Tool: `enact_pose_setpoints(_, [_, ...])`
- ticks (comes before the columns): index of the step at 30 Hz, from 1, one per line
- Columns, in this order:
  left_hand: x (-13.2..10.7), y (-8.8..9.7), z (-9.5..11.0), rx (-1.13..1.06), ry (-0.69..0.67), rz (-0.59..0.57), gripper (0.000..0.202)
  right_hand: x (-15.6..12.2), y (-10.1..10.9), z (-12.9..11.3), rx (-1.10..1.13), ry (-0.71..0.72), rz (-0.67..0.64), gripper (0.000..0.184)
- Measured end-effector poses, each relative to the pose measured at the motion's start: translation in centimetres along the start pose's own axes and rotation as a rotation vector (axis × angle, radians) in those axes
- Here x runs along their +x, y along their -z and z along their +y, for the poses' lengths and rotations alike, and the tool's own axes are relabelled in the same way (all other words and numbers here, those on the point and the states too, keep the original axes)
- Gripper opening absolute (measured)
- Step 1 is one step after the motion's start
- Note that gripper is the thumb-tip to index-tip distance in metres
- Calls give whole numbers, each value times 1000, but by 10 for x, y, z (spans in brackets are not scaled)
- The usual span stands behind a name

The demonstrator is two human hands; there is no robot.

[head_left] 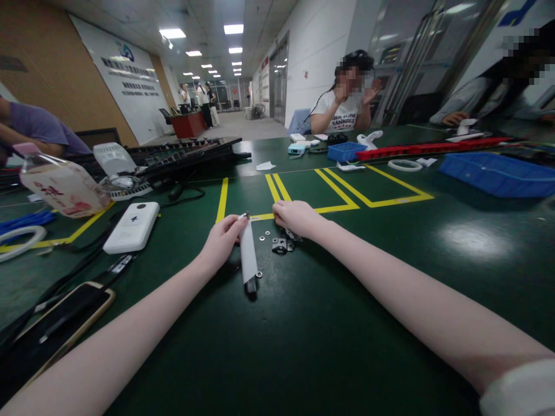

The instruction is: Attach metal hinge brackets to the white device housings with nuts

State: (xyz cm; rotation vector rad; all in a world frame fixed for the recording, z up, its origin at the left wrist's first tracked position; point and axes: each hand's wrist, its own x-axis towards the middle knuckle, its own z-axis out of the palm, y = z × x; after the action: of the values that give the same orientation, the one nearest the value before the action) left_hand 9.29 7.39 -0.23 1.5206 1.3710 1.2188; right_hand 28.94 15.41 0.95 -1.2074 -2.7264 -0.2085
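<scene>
At centre of the green surface [329, 323]: white tube [248, 254], lying flat, dark end toward the wearer. Left hand [221, 240]: grip clamped on the tube's far end. Right hand [297, 216]: fingers curled down just beside metal brackets [281, 245] and washers [263, 237]; whether that grip holds anything cannot be told. Step judged: handling small hardware; flat washers call for a fingertip pinch. Near left: white power bank [132, 227].

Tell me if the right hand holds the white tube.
No, the left hand grips the white tube; the right hand rests by small metal parts.
</scene>
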Motion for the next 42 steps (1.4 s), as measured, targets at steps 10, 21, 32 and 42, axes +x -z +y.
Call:
enact_pose_setpoints(10, [0,2,-4,11,-38,-44,31,-4,-6,16,158,25,38,21])
enact_pose_setpoints(21, [1,4,-8,24,-47,-52,32,-9,13,48,364,27,-42,22])
enact_pose_setpoints(32, [2,4,-10,47,-54,-51,33,-11,21,59,388,-91,-184,14])
enact_pose_setpoints(42, [2,4,-11,34,-51,-63,33,-11,24,51,361,-117,-192,12])
